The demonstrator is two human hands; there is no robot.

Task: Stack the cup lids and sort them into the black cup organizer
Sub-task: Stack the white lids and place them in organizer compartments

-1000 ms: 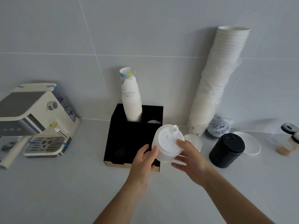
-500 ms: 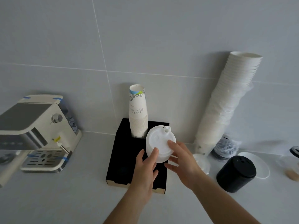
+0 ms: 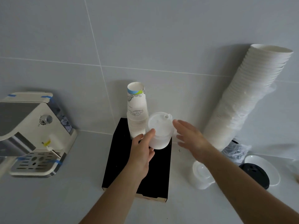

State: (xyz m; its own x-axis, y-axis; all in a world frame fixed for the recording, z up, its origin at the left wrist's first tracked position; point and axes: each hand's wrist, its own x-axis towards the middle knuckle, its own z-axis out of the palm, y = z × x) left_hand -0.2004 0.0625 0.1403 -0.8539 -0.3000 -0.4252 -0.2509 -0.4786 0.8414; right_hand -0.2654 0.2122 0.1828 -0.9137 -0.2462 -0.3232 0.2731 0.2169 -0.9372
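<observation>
So the left hand (image 3: pixel 142 152) has the stack of white lids (image 3: pixel 160 131), thumb up one side and fingers curled under it, and it's holding the stack right over the back right corner of the black organizer (image 3: pixel 129 172). The right hand (image 3: pixel 189 138) is just beside the stack with fingers spread and loose, not touching it as far as I can tell, blurry too. The stack sits a bit tilted, spout end up and leaning away, so its long axis is roughly vertical. Left hand is clearly the one on it, and my guess is the move is straight down into a slot below; I can't make out the slot itself since the stack and hand cover it.

Tight spot: the stack of printed paper cups (image 3: pixel 137 113) stands right against the left side of the lids, in the organizer's back left. To the right of the right hand there's open desk (image 3: pixel 48 199), then the tall leaning stack of white cups (image 3: pixel 246 102) by the wall. Under the right forearm sits another small pile of clear lids (image 3: pixel 200 177), and past it a black lid (image 3: pixel 255 173) on a white plate (image 3: pixel 271 168).
</observation>
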